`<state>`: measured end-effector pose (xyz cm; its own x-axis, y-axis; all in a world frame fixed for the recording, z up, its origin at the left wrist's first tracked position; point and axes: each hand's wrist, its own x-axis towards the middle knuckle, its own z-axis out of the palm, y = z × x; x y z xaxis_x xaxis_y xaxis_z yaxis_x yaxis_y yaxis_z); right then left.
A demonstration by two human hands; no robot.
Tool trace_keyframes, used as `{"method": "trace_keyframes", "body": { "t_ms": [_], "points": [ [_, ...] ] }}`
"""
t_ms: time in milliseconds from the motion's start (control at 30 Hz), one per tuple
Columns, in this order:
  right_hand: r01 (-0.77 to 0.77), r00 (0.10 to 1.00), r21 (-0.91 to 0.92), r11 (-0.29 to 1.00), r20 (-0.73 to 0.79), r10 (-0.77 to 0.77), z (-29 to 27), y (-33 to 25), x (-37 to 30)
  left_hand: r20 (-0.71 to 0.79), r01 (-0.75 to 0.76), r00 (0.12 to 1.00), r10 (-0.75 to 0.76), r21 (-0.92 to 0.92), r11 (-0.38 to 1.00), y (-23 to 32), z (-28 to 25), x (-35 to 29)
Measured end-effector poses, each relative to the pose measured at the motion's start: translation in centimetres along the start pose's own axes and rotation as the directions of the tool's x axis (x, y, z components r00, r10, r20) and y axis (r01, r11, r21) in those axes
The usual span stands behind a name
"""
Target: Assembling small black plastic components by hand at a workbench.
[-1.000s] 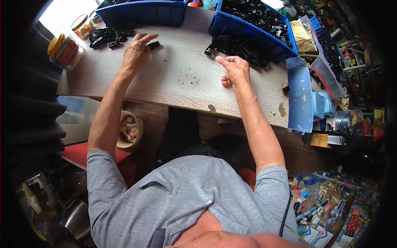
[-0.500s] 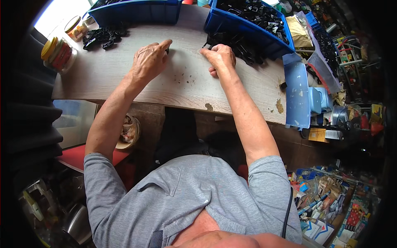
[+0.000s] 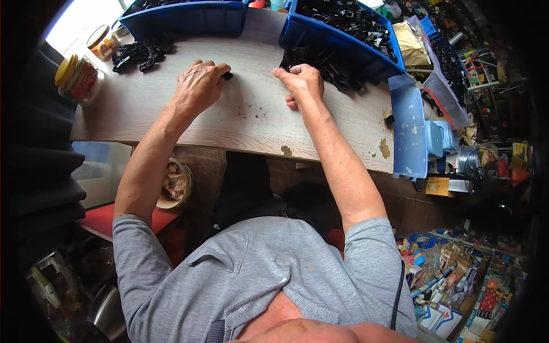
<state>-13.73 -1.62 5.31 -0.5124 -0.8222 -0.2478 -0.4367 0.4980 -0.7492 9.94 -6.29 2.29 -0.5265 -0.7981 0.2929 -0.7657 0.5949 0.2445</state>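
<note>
My left hand (image 3: 198, 86) is closed over the table, left of its middle. A small black plastic part (image 3: 227, 75) pokes out at its fingertips; most of it is hidden. My right hand (image 3: 302, 86) hovers by the near left end of a pile of black plastic parts (image 3: 337, 71), thumb and forefinger brought together. Whatever lies between those fingers, if anything, cannot be seen. Another heap of black parts (image 3: 142, 54) lies at the far left of the table.
Two blue bins, one at the back left (image 3: 183, 20) and one at the back right (image 3: 343, 40), hold black parts. Two jars, one yellow-lidded (image 3: 77, 80), stand at the table's left end. A blue plastic lid (image 3: 409, 131) hangs past the right edge of the wooden table (image 3: 240, 131).
My left hand has shifted slightly left and nearer, its raised forefinger now curled down, and more of the black part shows. My right hand has barely moved.
</note>
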Motion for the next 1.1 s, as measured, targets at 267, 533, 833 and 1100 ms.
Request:
{"method": "trace_keyframes", "body": {
  "t_ms": [267, 533, 833, 1100],
  "points": [
    [0.015, 0.999, -0.038, 0.999, 0.050, -0.013, 0.2, -0.3, 0.0, -0.160, -0.081, 0.985, 0.064, -0.099, 0.992, -0.1, 1.1, -1.6],
    [0.049, 0.967, 0.064, 0.997, 0.248, -0.064, -1.3, 1.5, -1.9, -0.284, -0.088, 0.957, -0.056, -0.468, 0.879, 3.5, 2.1, -1.0],
    [0.063, 0.922, 0.181, 0.982, 0.367, -0.127, -1.7, 3.8, -1.7, -0.172, -0.339, 0.940, 0.293, -0.414, 0.845, 5.4, 3.6, 1.6],
    [0.122, 0.932, 0.182, 0.976, 0.317, -0.176, -1.7, 3.9, -2.0, -0.138, -0.390, 0.920, 0.366, -0.390, 0.834, 5.2, 3.6, 1.5]
  ]
}}
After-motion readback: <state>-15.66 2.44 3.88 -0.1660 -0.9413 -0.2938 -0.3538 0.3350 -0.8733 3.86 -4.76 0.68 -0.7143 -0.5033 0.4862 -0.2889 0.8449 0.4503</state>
